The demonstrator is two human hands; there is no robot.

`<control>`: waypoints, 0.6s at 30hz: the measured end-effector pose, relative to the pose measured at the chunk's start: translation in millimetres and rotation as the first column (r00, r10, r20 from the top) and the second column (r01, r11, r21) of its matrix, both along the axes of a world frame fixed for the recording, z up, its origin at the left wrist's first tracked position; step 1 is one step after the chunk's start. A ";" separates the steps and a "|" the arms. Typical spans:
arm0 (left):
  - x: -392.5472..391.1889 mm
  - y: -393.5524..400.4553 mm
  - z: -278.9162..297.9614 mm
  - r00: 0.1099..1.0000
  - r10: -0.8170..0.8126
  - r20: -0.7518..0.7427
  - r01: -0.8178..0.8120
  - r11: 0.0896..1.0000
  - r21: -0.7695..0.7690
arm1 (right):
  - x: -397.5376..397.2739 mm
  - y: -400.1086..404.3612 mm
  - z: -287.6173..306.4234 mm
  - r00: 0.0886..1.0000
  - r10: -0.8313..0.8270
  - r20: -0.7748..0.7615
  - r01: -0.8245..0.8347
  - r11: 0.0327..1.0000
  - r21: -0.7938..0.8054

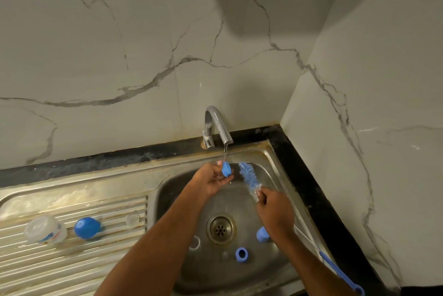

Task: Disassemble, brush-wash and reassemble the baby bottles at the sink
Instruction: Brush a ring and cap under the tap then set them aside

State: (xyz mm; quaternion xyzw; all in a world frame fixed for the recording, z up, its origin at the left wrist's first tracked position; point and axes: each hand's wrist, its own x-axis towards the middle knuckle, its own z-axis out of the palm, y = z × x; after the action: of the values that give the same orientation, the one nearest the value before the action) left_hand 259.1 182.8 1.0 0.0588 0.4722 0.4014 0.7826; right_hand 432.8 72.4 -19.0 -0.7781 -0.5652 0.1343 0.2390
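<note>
The sink (275,175) takes a thin stream from the tap (217,125), and the draining board (72,259) to its left carries a clear bottle (44,228), a blue cap (86,227) and a small clear piece, probably a teat (132,220). You are in the washing step. Your left hand (215,179) pinches a small blue part (226,168) under the stream, fingers curled round it. Your right hand (275,211) grips the wire shaft of the bottle brush (249,177), bristles just beside that part. Next, work the bristles into the part. A blue collar (241,254), a blue cup (262,234) and a clear ring (194,242) lie near the drain (220,228), apparently unwashed.
</note>
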 end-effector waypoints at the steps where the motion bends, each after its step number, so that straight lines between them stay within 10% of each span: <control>1: -0.8 0.7 -0.6 1.000 0.008 0.008 -0.008 1.000 0.000 | 1.1 -1.2 -1.5 1.000 -0.002 0.008 0.002 1.000 -0.003; 9: -4.0 -3.0 -3.7 0.972 0.138 0.188 -0.118 0.986 -0.114 | -4.4 2.8 1.3 0.999 -0.001 0.053 0.002 1.000 -0.025; 18: -11.7 -6.3 -14.2 0.997 0.015 0.070 -0.012 0.999 -0.049 | -8.7 0.7 -4.2 0.999 0.006 0.031 -0.004 0.998 -0.060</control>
State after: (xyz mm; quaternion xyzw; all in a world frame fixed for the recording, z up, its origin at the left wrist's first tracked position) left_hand 247.4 176.5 -13.1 0.0223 0.4542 0.3968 0.7973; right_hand 424.1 73.1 -23.3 -0.7855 -0.5666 0.1395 0.2064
